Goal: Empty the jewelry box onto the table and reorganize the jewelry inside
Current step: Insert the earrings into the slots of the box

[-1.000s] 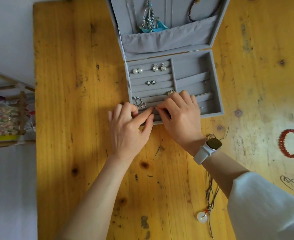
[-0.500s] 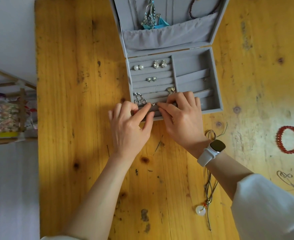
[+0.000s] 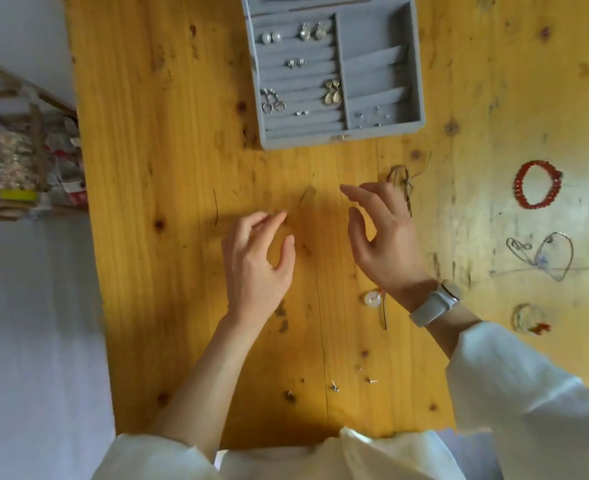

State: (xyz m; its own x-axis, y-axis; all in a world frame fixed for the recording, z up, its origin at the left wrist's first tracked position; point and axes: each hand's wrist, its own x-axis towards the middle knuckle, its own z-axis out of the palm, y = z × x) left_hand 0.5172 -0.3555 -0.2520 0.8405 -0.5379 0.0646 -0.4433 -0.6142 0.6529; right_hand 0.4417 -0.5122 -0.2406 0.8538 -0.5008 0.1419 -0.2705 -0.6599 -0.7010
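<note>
- Jewelry box (image 3: 383,19), grey, lid raised beyond the top edge of view, stood at the far middle of the wooden table (image 3: 168,140).
- Left half of box divided into padded rows: pearl studs (image 3: 271,37) in the top row, beside a silver earring pair (image 3: 313,30); small silver studs (image 3: 295,62) one row nearer; gold drop earrings (image 3: 332,92) and a cluster of silver hoops (image 3: 272,101) lower down; tiny studs (image 3: 301,113) in the near rows.
- Right half split by slanted dividers; nearest compartment held several tiny silver pieces (image 3: 371,116), too small to identify.
- Left hand (image 3: 256,261) hovered over bare wood, well apart from the box, fingers loosely curved, thumb set apart, holding nothing.
- Right hand (image 3: 383,237) raised likewise just beside the left, fingers relaxed and spread, empty; white watch (image 3: 433,303) on the wrist, white sleeve (image 3: 515,386) behind.
- Cord necklace (image 3: 402,183) lay partly hidden under the right hand, its pale round pendant (image 3: 372,298) showing near the wrist.
- Red bead bracelet (image 3: 537,184) lay at the right of the table; silver chain (image 3: 542,256) nearer; clear ring-shaped piece with a red accent (image 3: 528,318) nearer still.
- Small loose studs (image 3: 334,386) scattered on the wood near the torso.
- Cluttered shelf (image 3: 19,161) stood off the table's left edge.
</note>
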